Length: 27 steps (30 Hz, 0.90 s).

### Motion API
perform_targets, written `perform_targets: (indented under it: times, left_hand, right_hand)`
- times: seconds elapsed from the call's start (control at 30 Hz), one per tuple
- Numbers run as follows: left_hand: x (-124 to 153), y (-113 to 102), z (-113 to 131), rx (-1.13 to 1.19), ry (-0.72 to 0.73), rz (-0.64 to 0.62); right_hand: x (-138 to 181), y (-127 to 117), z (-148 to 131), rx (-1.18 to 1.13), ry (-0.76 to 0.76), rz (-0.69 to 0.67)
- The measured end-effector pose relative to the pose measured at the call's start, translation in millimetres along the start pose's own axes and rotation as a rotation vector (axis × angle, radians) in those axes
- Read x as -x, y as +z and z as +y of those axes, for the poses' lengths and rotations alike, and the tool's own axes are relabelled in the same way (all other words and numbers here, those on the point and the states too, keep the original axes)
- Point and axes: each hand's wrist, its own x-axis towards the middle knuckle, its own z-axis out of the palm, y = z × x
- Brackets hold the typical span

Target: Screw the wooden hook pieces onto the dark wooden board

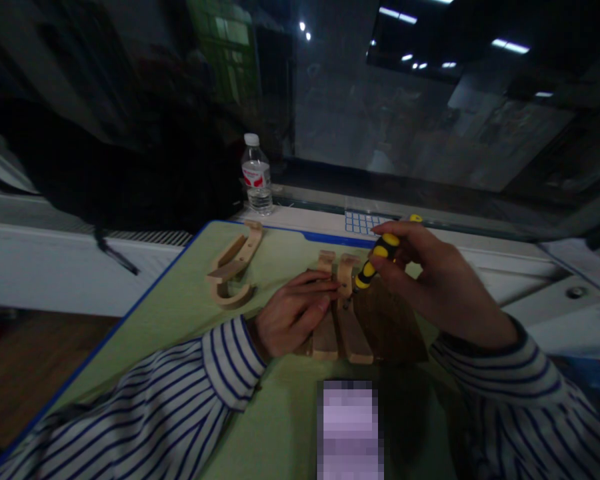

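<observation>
My right hand (437, 287) is closed around the yellow and black handle of a screwdriver (379, 261). The tool slants down to the left, its tip close to small dark holes in a curved wooden piece (356, 337); contact is hard to tell. Beside that piece lies a similar wooden piece (325, 339), with my left hand (295, 310) across it. The left fingers are stretched together, holding the wood down, and their tips reach the edge of the right-hand piece. Both pieces rest on a dark brown sheet (395, 327).
More curved wooden parts (235, 263) lie at the table's (170, 320) far left. A phone (350, 430) with a blurred screen is near me. Behind the table, a water bottle (257, 180) stands on the window sill, with a dark bag (145, 167) to its left.
</observation>
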Motion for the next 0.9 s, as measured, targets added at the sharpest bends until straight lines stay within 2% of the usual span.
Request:
perform_targets:
  times: [0.63,0.9]
  left_hand:
    - [-2.0,-4.1,6.6,0.003,-0.054,-0.039]
    - [0.2,-0.1,0.5,-0.003,-0.01,-0.005]
  right_hand:
    - [-1.7,-1.1,-4.7,0.0,-0.013,-0.037]
    - [-2.4,-1.6,-6.2,-0.012,-0.01,-0.054]
